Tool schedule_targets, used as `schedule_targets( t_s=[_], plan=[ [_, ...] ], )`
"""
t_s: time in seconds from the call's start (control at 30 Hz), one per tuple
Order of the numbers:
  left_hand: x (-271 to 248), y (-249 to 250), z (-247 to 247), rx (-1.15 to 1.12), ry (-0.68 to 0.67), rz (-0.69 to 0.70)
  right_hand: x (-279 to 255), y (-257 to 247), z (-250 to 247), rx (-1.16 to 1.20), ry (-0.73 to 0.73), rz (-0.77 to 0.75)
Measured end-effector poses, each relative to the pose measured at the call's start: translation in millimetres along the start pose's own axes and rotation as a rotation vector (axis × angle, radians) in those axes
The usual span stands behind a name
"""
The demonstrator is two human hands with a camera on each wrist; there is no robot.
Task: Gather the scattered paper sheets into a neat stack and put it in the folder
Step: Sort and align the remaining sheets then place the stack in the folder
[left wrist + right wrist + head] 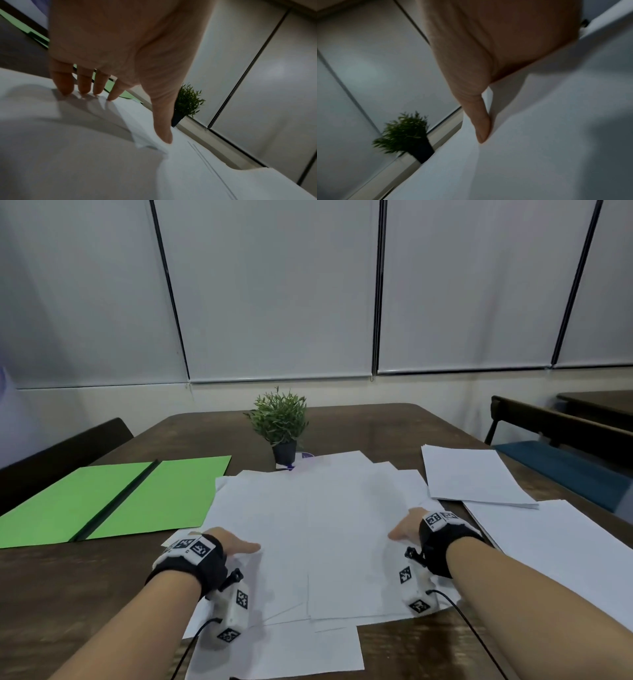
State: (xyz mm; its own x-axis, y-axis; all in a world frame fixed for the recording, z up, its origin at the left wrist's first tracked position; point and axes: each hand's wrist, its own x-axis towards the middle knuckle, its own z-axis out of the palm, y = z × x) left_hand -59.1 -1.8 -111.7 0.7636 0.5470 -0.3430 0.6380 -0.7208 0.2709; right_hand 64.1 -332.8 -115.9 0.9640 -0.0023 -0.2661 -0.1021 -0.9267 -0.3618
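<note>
So, you are early in the job; the paper sheets [308, 525] lie fanned and overlapping in front of you, not yet squared. Your left hand [227, 544] sits at the pile's nine o'clock edge, fingertips [63, 89] and thumb down on the paper, which bunches between them; your right hand [407, 527] is at three o'clock, thumb on top, fingers hidden beneath, so it seems to grasp the edge. More loose sheets [476, 477] wait at about two o'clock, apart from the pile; the green folder [113, 498] lies open at ten o'clock with nothing in it; squaring, collecting and filing all remain.
</note>
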Motion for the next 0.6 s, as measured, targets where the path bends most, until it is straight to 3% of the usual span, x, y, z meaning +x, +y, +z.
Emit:
schedule_targets(
  t_s=[0.13,0.37,0.6],
  plan=[
    [5.5,-6.1,-1.0,0.078,0.029,-0.055,5.2,3.9,2.0,0.022,-0.048,0.055],
    [15.6,-6.9,-1.2,-0.008,0.014,-0.035,16.0,0.1,3.8,-0.024,-0.119,0.04],
    [30.2,-14.8,-2.9,-0.154,0.115,-0.088,23.0,2.9,1.4,-0.011,-0.138,0.037]
  ],
)
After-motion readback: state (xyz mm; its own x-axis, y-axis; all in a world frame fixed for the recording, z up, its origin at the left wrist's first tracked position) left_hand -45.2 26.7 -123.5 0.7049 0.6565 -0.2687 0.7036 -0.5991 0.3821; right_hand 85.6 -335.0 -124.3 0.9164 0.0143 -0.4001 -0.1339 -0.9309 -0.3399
